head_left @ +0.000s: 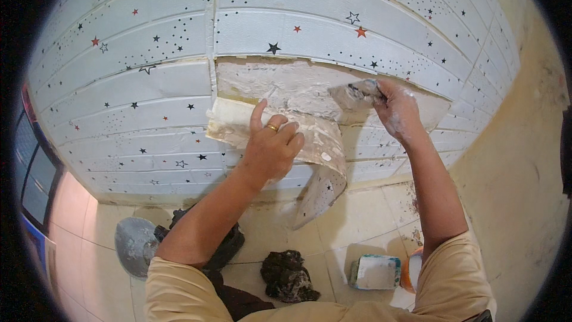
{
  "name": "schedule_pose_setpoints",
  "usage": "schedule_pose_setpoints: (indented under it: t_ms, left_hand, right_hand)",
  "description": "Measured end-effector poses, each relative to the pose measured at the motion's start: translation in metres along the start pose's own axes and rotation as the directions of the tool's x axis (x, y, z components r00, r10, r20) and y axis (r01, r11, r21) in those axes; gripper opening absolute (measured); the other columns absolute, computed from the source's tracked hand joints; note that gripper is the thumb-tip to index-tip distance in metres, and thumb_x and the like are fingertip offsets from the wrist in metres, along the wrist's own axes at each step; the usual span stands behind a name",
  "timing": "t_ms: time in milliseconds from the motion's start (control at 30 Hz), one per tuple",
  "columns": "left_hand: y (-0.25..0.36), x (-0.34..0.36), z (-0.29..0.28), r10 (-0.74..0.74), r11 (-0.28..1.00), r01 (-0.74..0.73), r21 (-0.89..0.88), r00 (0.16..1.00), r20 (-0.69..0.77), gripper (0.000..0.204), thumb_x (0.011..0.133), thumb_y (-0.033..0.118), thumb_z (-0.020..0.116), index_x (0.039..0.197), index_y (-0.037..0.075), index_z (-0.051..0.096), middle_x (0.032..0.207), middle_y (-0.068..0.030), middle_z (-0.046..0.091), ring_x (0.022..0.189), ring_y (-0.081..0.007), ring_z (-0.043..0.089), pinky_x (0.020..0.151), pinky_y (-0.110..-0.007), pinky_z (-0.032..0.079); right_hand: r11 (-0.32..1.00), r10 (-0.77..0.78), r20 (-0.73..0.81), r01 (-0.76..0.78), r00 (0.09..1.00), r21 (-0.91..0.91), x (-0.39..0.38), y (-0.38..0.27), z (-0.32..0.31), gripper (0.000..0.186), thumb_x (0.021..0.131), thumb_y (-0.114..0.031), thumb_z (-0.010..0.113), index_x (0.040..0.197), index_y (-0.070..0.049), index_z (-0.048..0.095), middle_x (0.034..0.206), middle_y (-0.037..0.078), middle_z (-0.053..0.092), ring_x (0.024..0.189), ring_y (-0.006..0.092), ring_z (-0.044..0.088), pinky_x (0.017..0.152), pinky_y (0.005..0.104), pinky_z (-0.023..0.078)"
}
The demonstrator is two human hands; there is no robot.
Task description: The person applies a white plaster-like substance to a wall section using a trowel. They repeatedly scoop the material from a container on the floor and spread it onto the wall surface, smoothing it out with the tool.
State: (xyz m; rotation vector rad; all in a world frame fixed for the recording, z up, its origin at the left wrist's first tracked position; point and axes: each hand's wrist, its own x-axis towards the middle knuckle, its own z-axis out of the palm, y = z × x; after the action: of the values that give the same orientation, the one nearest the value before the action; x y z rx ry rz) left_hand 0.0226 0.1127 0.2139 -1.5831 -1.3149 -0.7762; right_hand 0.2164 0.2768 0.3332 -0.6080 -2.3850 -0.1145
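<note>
A strip of foam wall covering (325, 134) has come away from the wall and folds down, its rough back outward and its lower right end curling. My left hand (271, 149), with a ring on one finger, holds this strip. Its index finger is stretched up and the others are bent against the strip; the thumb is hidden. My right hand (398, 110), smeared with white, is closed on a putty knife (354, 95). The knife's broad, dirty blade points left, over the bare whitish wall patch (280, 80) above the strip.
Star-patterned wall covering (161, 42) surrounds the patch. On the tiled floor below are a grey rounded pan (134, 247), a black object (229, 247) partly behind my left arm, a dark crumpled rag (289, 277), a tray with white matter (376, 272) and an orange-rimmed container (411, 271).
</note>
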Motion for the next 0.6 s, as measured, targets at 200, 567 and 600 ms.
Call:
schedule_pose_setpoints:
  t_ms: [200,567,600]
  left_hand:
    - [0.006,-0.007,0.0,-0.006,0.998,0.008,0.057,0.999,-0.038,0.014,0.063,0.013,0.064,0.077,0.012,0.066,0.085,-0.0013,0.066,0.082,-0.0186,0.057,0.097,-0.055,0.029]
    - [0.006,-0.004,-0.003,-0.035,0.998,0.031,0.047,0.997,0.072,0.011,0.066,0.012,0.062,0.077,0.012,0.066,0.08,-0.0003,0.065,0.078,-0.0192,0.057,0.093,-0.05,0.033]
    - [0.006,-0.004,-0.004,-0.028,0.999,0.024,0.044,0.997,0.074,0.012,0.067,0.012,0.062,0.078,0.011,0.066,0.08,-0.0008,0.065,0.077,-0.0193,0.057,0.092,-0.05,0.034]
  right_hand:
    - [0.945,-0.247,-0.12,0.266,0.962,0.19,0.011,-0.07,0.045,0.032,0.077,-0.011,0.063,0.107,-0.005,0.054,0.092,0.018,0.059,0.086,0.0356,0.058,0.075,0.0417,0.048]
    - [0.957,0.097,-0.103,-0.064,0.99,0.283,0.002,-0.005,0.094,0.027,0.074,-0.011,0.063,0.099,-0.005,0.056,0.085,0.019,0.06,0.08,0.0358,0.058,0.07,0.0427,0.046]
    - [0.956,0.136,-0.079,-0.11,0.988,0.273,0.002,0.009,0.093,0.029,0.074,-0.008,0.063,0.102,-0.006,0.057,0.085,0.016,0.061,0.078,0.0307,0.059,0.07,0.0383,0.047]
